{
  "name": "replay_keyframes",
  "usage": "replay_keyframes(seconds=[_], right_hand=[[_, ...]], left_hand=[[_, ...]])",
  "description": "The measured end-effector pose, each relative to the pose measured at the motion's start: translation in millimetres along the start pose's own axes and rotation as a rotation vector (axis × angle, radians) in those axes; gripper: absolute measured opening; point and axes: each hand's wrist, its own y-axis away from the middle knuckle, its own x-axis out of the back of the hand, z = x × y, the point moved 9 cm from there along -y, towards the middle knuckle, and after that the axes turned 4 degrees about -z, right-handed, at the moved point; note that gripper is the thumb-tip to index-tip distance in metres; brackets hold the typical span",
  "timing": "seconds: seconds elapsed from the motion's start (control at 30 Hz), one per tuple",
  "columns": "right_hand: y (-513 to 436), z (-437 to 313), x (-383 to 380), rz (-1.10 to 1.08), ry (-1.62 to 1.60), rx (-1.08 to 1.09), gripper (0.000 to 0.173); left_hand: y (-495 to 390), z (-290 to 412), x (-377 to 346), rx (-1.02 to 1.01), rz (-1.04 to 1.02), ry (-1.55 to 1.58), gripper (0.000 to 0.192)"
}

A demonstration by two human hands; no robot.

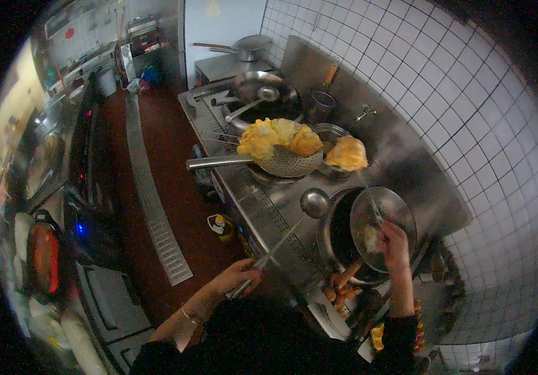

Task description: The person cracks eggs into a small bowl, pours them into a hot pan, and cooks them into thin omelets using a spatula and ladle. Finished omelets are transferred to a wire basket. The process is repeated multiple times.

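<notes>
My left hand [245, 279] grips the handle of a metal ladle [315, 203], whose bowl is over the steel stove top. In my right hand [393, 239] is a thin metal utensil [373, 201]; a golden fried egg piece [347, 153] appears at its far end, above a round metal container. More fried egg [278, 136] lies heaped on a perforated metal strainer [290, 163] with a long handle. Below my right hand a round metal lid or pan [405, 211] leans over a large dark wok [339, 229]. How the utensil holds the egg is unclear.
Another wok [288, 101] with a ladle [268, 93] sits farther back, near a saucepan [249, 49]. A tap [366, 111] projects from the steel splashback. An oil bottle [222, 227] stands on the floor beside the stove. Wooden-handled tools [346, 276] lie near my body.
</notes>
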Motion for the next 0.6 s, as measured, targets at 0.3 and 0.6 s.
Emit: replay_keyframes(seconds=[0.3, 0.6], right_hand=[[-105, 64, -128, -0.238, -0.014, -0.072, 0.016], [-114, 0, -102, -0.196, 0.376, -0.036, 0.023]], left_hand=[[10, -17, 20, 0.016, -0.041, 0.042, 0.035], [6, -7, 29, 0.005, -0.067, 0.014, 0.033]])
